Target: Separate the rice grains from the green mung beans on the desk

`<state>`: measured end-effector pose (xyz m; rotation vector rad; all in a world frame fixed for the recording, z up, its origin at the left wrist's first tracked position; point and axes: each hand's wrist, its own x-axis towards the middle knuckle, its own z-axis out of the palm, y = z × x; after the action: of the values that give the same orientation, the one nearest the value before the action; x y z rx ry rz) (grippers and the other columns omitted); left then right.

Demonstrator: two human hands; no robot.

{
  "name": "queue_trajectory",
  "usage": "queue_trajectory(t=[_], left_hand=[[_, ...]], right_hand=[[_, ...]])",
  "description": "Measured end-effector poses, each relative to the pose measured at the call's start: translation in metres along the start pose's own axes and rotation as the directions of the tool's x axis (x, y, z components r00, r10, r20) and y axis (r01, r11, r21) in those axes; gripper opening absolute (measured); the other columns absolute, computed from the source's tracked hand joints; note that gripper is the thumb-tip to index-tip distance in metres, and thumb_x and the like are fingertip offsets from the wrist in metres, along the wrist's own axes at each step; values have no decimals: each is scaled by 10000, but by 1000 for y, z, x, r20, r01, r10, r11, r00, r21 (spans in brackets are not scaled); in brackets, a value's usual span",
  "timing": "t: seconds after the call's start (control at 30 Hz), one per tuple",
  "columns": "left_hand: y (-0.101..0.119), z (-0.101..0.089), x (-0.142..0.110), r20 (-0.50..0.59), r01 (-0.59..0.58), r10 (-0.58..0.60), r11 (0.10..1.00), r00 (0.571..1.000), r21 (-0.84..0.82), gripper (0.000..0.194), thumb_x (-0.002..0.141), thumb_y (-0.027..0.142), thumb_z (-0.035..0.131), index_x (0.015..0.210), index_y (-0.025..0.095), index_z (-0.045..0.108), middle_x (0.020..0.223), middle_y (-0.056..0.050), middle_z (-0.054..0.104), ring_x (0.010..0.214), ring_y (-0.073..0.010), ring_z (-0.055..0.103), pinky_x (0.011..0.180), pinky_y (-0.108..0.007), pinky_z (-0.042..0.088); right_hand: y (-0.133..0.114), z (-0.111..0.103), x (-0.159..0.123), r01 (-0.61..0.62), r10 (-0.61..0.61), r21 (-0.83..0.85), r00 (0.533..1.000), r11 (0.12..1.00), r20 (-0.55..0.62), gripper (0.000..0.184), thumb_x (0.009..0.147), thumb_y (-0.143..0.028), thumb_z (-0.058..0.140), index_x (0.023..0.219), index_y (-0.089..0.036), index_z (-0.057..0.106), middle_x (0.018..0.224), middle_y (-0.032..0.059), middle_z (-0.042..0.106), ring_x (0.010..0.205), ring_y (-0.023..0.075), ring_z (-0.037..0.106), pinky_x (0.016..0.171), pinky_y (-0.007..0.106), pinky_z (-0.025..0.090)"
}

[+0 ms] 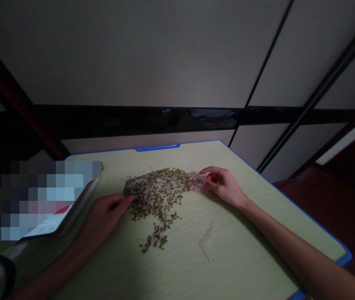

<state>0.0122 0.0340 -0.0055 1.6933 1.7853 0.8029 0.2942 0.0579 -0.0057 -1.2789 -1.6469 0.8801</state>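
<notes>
Around 11 o'clock from the middle of the tabletop (177, 275) sits a loose pile (161, 189) of green bean-like bits and pale grains. Left hand (110, 211) is at its 8 o'clock, grip nearly closed; can't tell if anything's pinched. Right hand (227, 186) is at 3 o'clock, fingers curled, by a clear pinkish thing (197, 183); can't tell if that's held. Small pale heap (207, 242) around 4:30. Bits look light, hard, rolly; I'd pinch singles at the pile's sparse edge.

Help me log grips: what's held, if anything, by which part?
Cannot tell: right hand is at the right end of the clear plastic, left hand at beans.
</notes>
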Motion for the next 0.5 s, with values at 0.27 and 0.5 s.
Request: queue_trajectory(t=[0.27,0.5], left_hand=[[6,-1,-2,-11,-16,16,1000,1000,11,393,622,540,389,421,205,344,405,83,296,412,-85,322,453,-219,255],[6,0,-1,-22,-5,5,1000,1000,6,379,615,532,397,427,204,361,402,83,302,410,-87,323,448,-216,249]], right_hand=[[7,-14,10,-143,161,105,968,984,-191,242,594,-226,518,809,-115,535,492,-13,526,368,78,390,362,201,259],[3,-8,5,-80,87,91,994,993,-72,248,622,-229,551,847,-125,549,501,-49,473,403,78,422,384,197,282]])
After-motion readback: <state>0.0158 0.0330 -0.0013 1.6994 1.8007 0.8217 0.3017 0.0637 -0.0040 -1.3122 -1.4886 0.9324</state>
